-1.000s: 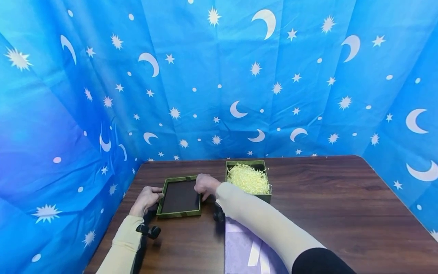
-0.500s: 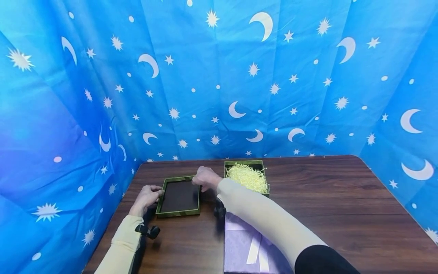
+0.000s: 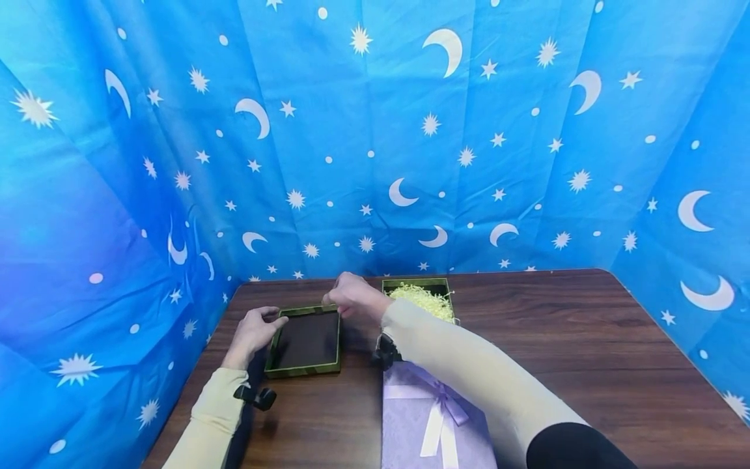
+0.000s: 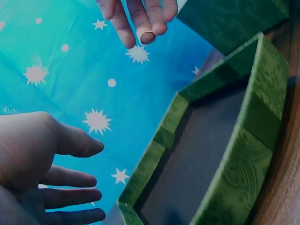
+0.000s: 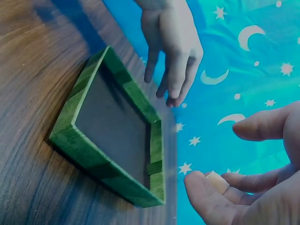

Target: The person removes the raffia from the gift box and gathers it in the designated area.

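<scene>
A shallow green box lid (image 3: 307, 342) with a dark inside lies open side up on the table. Beside its left edge is my left hand (image 3: 253, 335), fingers loose and apart from the lid in the left wrist view. Above the lid's back right corner my right hand (image 3: 354, 296) hovers. In the right wrist view the right hand (image 5: 262, 183) has its thumb and fingers spread, nothing gripped between them. A beige band wraps one of its fingertips (image 5: 216, 183).
Right of the lid stands a deeper green box (image 3: 415, 285) filled with pale yellow shredded paper (image 3: 422, 301), partly behind my right sleeve. Nearer sits a lilac box (image 3: 404, 423) with a ribbon bow (image 3: 442, 404). A blue star-and-moon cloth (image 3: 375, 130) hangs behind the table (image 3: 545, 326).
Both hands have come off the lid's sides. The right hand has risen and moved back from the right edge; the left hand has lifted slightly. The lid has stayed put.
</scene>
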### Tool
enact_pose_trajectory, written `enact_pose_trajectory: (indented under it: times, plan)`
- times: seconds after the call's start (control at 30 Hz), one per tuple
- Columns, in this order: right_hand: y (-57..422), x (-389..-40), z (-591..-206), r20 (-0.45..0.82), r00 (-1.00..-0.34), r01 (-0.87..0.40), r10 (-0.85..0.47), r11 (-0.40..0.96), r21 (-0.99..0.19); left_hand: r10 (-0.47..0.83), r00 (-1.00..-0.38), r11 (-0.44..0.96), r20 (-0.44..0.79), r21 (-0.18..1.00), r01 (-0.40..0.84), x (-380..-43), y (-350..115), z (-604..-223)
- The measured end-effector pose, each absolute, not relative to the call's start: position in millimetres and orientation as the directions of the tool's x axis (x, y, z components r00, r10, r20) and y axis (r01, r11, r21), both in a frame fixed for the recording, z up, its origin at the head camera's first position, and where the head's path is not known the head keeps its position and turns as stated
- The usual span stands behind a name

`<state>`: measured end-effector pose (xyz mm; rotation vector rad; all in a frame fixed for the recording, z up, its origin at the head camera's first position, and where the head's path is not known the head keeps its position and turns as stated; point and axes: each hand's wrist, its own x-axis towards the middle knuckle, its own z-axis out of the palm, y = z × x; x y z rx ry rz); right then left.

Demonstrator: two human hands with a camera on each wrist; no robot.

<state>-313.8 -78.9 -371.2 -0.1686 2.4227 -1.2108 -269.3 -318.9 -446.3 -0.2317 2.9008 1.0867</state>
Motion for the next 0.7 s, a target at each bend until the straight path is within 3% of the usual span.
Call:
enact_pose_trajectory:
  times: [0.53,0.7]
  plan:
    - [-30.9,-308.4,-342.3,-0.178,-0.884,-0.169,-0.433,0.65,-0.741,-0.009,-0.998,0.719,-0.067,0.693,-0.053,-268.9,-287.0,-428.6]
    - [-12.5,-313.5,-339.4,-0.192,-0.886,-0.163,-0.423,0.671,-0.724,0.036,-0.999,0.726,-0.016,0.688,0.015,-271.8,-278.9,-425.4]
